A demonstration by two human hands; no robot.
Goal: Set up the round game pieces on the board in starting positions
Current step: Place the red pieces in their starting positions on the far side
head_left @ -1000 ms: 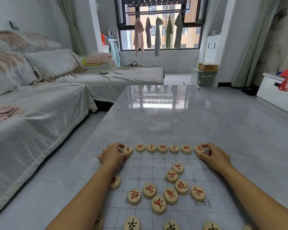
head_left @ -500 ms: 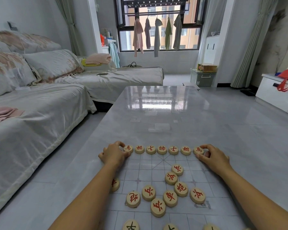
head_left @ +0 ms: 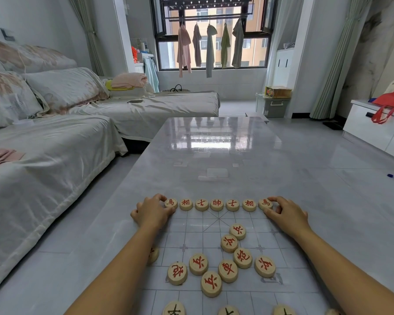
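A pale, thin game board (head_left: 214,228) printed with grey grid lines lies on the glossy grey marble-look table (head_left: 214,155) in the lower middle of the frame. Along the board's far edge, seven round light-wood game pieces with red characters (head_left: 216,204) stand in one straight row, each just beside the next. The left hand (head_left: 151,212) sits at the row's left end, fingers curled, its fingertips pinching the leftmost piece (head_left: 170,203); whether another piece lies under the palm cannot be told. The right hand (head_left: 287,212) mirrors it at the right end, thumb and fingers closed around the rightmost piece (head_left: 265,203). Below the row, in the lower middle, eight loose red-marked pieces (head_left: 228,271) lie scattered on the grid, several touching, and a ninth (head_left: 153,255) peeks out from behind the left forearm. At the bottom edge, three pieces with black characters (head_left: 173,309) are cut off by the frame. A sofa draped in white cloth (head_left: 43,155) fills the left of the frame.
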